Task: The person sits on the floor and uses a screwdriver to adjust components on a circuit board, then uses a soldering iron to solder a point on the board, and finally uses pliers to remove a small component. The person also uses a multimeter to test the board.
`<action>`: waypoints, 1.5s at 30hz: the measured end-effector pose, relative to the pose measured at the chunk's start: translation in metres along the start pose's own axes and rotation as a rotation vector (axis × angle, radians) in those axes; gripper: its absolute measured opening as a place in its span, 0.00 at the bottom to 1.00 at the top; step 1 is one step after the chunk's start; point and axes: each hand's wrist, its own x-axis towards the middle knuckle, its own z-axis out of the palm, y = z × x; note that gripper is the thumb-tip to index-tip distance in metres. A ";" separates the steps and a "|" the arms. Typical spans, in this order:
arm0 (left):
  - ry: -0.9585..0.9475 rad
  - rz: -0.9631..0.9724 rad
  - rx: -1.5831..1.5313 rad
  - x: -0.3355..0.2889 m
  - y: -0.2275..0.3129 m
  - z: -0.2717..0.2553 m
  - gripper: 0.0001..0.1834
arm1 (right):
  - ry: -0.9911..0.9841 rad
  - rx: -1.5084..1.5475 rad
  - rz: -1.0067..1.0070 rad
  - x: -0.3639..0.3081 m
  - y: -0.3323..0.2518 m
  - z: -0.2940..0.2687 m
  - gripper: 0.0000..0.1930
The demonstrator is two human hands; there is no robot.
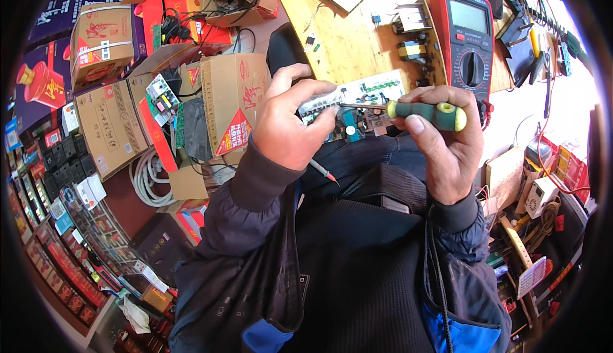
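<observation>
My right hand (449,152) grips a screwdriver (428,114) by its green and yellow handle. The shaft points left, and its tip reaches a pale silvery metal piece, perhaps a heat sink (317,103). Thumb and fingers of my left hand (288,122) pinch that piece from the left. Close behind and below it is a circuit board (383,84) with green parts along its far side and a blue component nearer me. Part of the board is hidden by my hands and the screwdriver. Exactly where the tip touches cannot be made out.
On the wooden table (345,46) a red multimeter (469,33) stands at the right, beside a board with large components (414,49). Small loose parts lie farther back. A probe (324,170) rests by my lap. Cardboard boxes (233,97) crowd the left; cables and tools lie right.
</observation>
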 end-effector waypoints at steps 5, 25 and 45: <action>0.051 0.003 0.022 0.000 0.002 0.002 0.16 | -0.002 0.035 -0.015 0.000 0.001 -0.003 0.17; -0.045 -0.049 0.036 -0.002 0.011 -0.003 0.18 | 0.001 0.005 -0.022 0.001 0.002 -0.009 0.16; 0.025 -0.097 -0.023 -0.002 0.016 0.001 0.15 | -0.003 -0.089 -0.093 0.009 0.007 -0.012 0.16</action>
